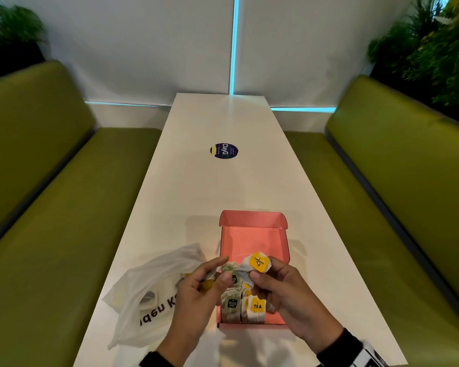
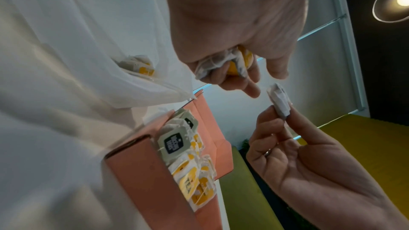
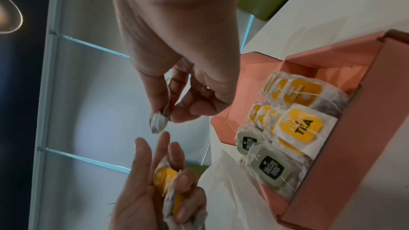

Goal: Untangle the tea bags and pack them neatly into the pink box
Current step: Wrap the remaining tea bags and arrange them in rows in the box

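Pink box point(image 1: 252, 235) sits open on the white surface point(image 1: 217, 123), lid flap standing at the far end, and its near end is already lined with tea bags point(image 1: 245, 308) standing in rows, grey-green tags on the left, yellow tags on the right. Above the box, both hands are busy. The right hand point(image 1: 284, 290) pinches a yellow-tagged tea bag point(image 1: 256, 264) between thumb and fingertips, tag facing up over the middle of the box. The left hand point(image 1: 200, 284) curls its lower fingers round a crumpled clump of bags point(image 2: 223, 64), yellow tags poking out of the paper, while the index finger stretches forward towards the right hand's bag. From the wrist views the two hands sit close, fingertips near each other but apart. A string point(image 1: 243, 254) trails from the pinched bag across the box floor. Left of the box, a translucent plastic bag point(image 1: 146, 292) lies slumped on the surface with more tea bags showing through it
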`<state>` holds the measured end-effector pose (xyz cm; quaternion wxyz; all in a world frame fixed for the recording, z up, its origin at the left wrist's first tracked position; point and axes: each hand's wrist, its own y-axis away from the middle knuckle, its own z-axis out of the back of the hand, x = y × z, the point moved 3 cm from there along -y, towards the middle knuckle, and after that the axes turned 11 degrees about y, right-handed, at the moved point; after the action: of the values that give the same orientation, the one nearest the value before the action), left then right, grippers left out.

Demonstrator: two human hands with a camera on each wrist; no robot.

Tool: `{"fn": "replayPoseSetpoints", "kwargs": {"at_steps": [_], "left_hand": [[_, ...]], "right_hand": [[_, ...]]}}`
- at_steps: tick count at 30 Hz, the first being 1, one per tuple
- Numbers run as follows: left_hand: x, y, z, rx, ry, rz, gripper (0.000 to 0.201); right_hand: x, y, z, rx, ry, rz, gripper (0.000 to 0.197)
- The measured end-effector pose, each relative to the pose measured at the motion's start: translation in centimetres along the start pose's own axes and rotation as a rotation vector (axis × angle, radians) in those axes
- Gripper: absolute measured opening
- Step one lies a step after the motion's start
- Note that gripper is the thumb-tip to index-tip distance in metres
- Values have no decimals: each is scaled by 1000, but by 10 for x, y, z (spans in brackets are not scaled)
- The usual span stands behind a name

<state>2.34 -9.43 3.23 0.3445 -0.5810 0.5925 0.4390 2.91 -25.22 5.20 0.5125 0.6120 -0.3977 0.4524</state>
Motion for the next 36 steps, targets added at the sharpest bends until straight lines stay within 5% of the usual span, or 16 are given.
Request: {"fn": "replayPoseSetpoints", "kwargs": {"at_steps": [5,8,17,30,36], "left_hand": [[1,-8,-6,134,-63,227,24],[1,-10,-8,81,-7,258,14],[5,0,-14,19,-29,31,10],[-2,12,-23,125,-67,-119,20],[-9,11,-24,151,-111,-220,34]], "right_hand": [[0,1,-1,7,12,-12,13],[0,2,-2,29,7,-21,14],[-2,-2,3,-32,-213,-85,14],[-2,-6,-2,-132,-169,-25,15],[-1,1,-6,-107,38,56,4]]}}
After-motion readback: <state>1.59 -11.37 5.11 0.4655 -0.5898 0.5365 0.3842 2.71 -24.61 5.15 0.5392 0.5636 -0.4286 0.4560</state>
